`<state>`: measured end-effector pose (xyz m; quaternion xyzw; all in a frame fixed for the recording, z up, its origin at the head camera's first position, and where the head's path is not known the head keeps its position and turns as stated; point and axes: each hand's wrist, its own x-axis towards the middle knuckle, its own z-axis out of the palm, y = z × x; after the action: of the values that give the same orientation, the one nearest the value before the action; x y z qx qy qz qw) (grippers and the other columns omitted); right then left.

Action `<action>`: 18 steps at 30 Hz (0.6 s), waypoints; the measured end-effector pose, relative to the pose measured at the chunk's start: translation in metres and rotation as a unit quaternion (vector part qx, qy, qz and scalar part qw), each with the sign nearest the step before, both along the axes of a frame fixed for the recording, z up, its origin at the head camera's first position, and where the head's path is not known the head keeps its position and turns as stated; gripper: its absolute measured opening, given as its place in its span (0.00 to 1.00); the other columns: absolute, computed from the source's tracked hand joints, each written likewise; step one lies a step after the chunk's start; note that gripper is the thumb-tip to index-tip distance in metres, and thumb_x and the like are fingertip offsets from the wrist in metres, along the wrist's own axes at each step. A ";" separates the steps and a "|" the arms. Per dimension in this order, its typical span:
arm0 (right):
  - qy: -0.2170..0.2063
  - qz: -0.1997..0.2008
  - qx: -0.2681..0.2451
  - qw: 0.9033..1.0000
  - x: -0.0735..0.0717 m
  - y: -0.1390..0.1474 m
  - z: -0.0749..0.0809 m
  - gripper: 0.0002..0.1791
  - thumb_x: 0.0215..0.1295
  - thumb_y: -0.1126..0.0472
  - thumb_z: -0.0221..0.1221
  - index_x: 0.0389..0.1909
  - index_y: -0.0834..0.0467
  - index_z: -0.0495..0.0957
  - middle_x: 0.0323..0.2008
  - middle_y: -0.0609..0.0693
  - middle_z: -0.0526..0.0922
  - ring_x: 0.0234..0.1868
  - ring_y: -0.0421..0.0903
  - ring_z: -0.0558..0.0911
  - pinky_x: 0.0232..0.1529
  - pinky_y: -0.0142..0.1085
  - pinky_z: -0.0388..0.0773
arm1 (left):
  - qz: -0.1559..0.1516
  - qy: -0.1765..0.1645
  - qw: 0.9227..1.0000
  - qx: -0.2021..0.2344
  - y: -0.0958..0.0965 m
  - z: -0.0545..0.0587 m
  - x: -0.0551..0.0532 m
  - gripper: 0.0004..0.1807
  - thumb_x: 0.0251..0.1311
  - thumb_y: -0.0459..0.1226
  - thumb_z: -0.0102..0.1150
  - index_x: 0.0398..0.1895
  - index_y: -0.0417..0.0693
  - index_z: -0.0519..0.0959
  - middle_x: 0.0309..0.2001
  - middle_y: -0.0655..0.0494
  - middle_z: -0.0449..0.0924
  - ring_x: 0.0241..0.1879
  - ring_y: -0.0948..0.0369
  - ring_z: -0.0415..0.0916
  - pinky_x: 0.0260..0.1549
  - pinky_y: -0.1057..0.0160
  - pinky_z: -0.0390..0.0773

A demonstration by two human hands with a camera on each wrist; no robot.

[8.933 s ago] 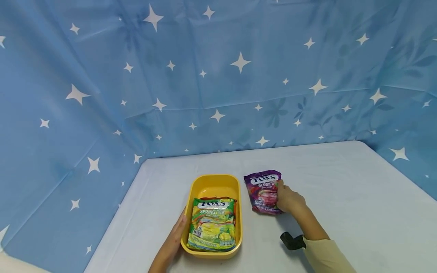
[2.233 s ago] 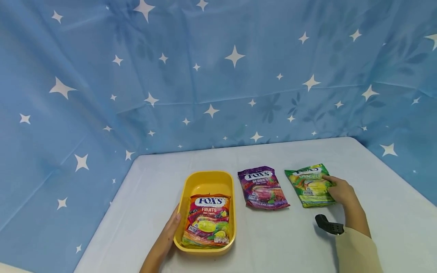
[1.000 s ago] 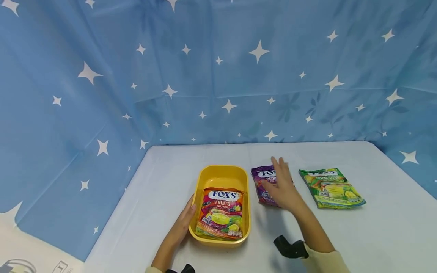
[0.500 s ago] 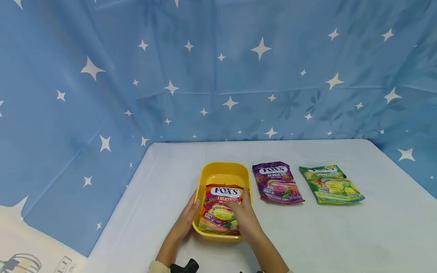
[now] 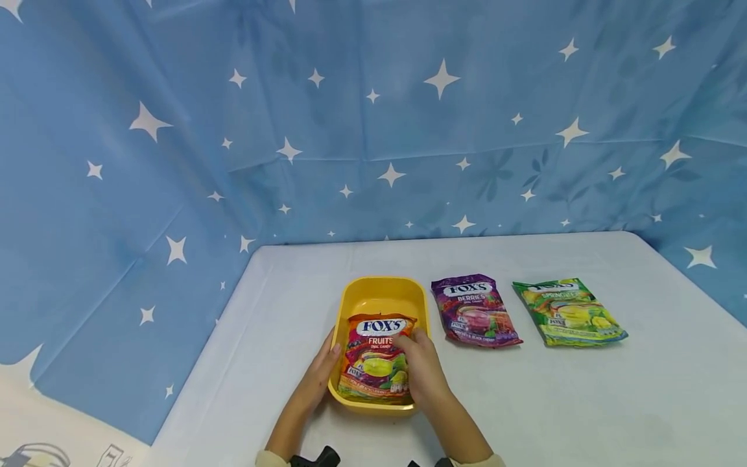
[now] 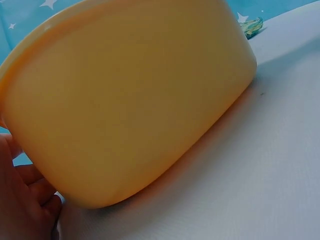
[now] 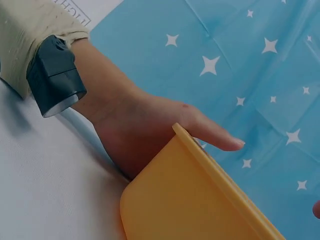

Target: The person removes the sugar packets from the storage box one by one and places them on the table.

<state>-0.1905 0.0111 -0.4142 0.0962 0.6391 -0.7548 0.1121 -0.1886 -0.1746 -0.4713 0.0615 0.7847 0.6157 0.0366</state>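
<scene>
In front of the yellow tray (image 5: pixel 382 303) are two pale sleeves (image 5: pixel 481 461). At the tray's left side, the left hand (image 5: pixel 315 379) grips it, thumb by the rim, fingers bent against the outer wall. At its right side the right hand (image 5: pixel 425 370) has its thumb over the rim; I cannot tell whether its hidden fingers clamp anything. The red candy bag (image 5: pixel 376 366) lies face up inside the tray's near part. Right of the tray, on the white table (image 5: pixel 554 402), lie a purple bag (image 5: pixel 475 314) and, farther over, a green bag (image 5: pixel 572 316). Behind the tray hangs a starry blue cloth (image 5: pixel 327 117).
</scene>
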 end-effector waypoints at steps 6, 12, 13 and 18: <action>0.024 0.028 0.002 0.999 0.005 0.002 -0.001 0.40 0.62 0.63 0.49 0.71 0.63 0.39 0.71 0.61 0.45 0.70 0.61 0.49 0.68 0.54 0.48 | -0.001 -0.003 1.000 0.002 0.001 -0.001 0.001 0.31 0.69 0.50 0.31 0.72 0.53 0.44 0.71 0.44 0.47 0.69 0.42 0.45 0.63 0.37 0.49; 0.048 0.058 0.000 0.997 0.008 0.005 -0.003 0.43 0.60 0.66 0.51 0.71 0.62 0.35 0.72 0.61 0.39 0.70 0.62 0.46 0.67 0.54 0.47 | -0.003 -0.007 1.000 0.003 0.000 -0.002 0.001 0.32 0.69 0.50 0.30 0.72 0.50 0.43 0.72 0.44 0.44 0.70 0.42 0.41 0.63 0.38 0.46; 0.050 0.062 -0.005 0.997 0.008 0.006 -0.003 0.44 0.60 0.67 0.51 0.71 0.61 0.34 0.72 0.61 0.38 0.70 0.62 0.46 0.67 0.54 0.48 | -0.004 -0.008 1.000 0.008 0.000 -0.002 0.000 0.32 0.69 0.50 0.30 0.72 0.50 0.43 0.72 0.43 0.44 0.70 0.42 0.41 0.64 0.38 0.45; 0.048 0.076 -0.008 0.996 0.006 0.010 -0.004 0.46 0.59 0.67 0.52 0.70 0.63 0.33 0.71 0.63 0.39 0.69 0.64 0.48 0.66 0.54 0.51 | -0.007 -0.007 1.000 0.015 -0.001 -0.003 -0.001 0.32 0.69 0.50 0.30 0.72 0.50 0.42 0.71 0.41 0.44 0.69 0.41 0.42 0.64 0.38 0.45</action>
<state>-0.1842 0.0209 -0.4182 0.0104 0.6434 -0.7527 0.1391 -0.1899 -0.1756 -0.4740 0.0634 0.7747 0.6274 0.0457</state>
